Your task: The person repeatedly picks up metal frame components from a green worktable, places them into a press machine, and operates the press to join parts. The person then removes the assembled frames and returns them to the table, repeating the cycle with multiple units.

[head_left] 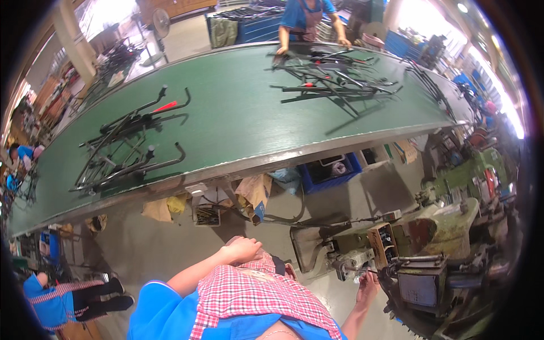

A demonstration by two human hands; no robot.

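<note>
My left hand (243, 250) is curled in front of my red-checked apron (249, 289), close to my body. Its fingers are bent in, and anything inside them is hidden. Out to the right, my right hand (368, 287) reaches up to the metal working end (350, 265) of a green machine. Its thumb and fingertips are pinched together there, on something too small to make out. Just beyond those fingers, an open cardboard box (382, 245) with small dark parts sits on the machine (436, 229).
A long green-topped table (226, 122) crosses ahead, bearing black tubular frames (127, 141) on the left and a pile of frames (340, 79) on the right. A co-worker (306, 22) handles that pile from the far side. Under the table stands a blue crate (331, 173). Another person (71, 300) is at lower left.
</note>
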